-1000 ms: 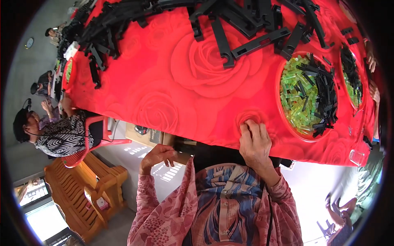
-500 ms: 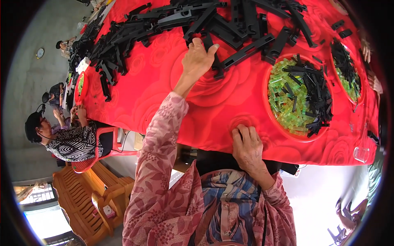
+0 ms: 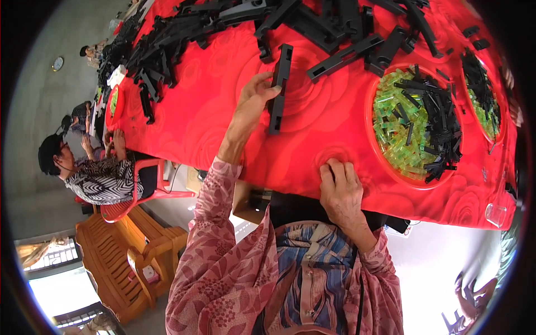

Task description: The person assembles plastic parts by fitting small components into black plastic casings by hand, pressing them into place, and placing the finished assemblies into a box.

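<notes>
A long black plastic bar with notches (image 3: pixel 281 75) is pinched in my left hand (image 3: pixel 254 101), raised almost upright over the red tablecloth. My right hand (image 3: pixel 341 192) rests at the near edge of the table, its fingers curled down; anything in them is hidden. A large heap of similar black bars (image 3: pixel 234 17) lies across the far side. To the right of my hands stands a round red tray (image 3: pixel 369 134), filled with small clear yellow-green pieces (image 3: pixel 396 128) and small black pieces (image 3: pixel 441 123).
Another tray of mixed pieces (image 3: pixel 481 100) stands at the far right, by another person's hand. A clear plastic container (image 3: pixel 496 213) lies near the right corner. On the left, a person in a patterned shirt (image 3: pixel 106 178) sits on a red chair at the table.
My left hand has drawn back from the heap toward me, bringing one black bar with it. My right hand stays at the table edge.
</notes>
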`<control>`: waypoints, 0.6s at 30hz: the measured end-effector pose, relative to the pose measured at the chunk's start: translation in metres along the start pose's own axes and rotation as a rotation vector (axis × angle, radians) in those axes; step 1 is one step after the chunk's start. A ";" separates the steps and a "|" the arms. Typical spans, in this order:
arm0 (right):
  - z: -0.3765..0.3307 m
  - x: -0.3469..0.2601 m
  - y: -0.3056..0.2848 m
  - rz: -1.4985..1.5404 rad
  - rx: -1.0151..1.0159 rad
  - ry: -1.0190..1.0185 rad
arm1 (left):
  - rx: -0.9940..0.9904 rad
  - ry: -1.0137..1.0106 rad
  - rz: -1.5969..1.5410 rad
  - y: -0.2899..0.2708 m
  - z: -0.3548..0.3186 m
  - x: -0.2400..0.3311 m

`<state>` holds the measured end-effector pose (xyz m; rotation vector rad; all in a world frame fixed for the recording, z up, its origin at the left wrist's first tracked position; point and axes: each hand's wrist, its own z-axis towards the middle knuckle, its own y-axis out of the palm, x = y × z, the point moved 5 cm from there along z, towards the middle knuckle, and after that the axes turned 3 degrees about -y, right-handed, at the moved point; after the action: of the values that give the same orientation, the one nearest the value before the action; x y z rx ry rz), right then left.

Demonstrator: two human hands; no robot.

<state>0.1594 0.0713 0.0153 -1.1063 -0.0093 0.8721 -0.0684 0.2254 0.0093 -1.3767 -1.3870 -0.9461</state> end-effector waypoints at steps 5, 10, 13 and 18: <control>0.001 0.003 0.002 0.005 0.005 0.028 | -0.010 -0.090 -0.132 0.018 -0.060 -0.010; 0.004 0.009 0.003 0.142 0.054 0.088 | 0.190 0.259 0.465 0.044 -0.098 -0.005; 0.004 0.008 0.005 0.126 0.068 0.058 | 0.178 0.699 0.839 0.069 -0.118 0.015; -0.001 0.009 0.001 0.218 0.186 0.098 | 0.137 0.792 1.027 0.081 -0.121 0.008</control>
<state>0.1648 0.0763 0.0106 -0.9856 0.2727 0.9910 0.0241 0.1173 0.0419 -1.1679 -0.0724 -0.5450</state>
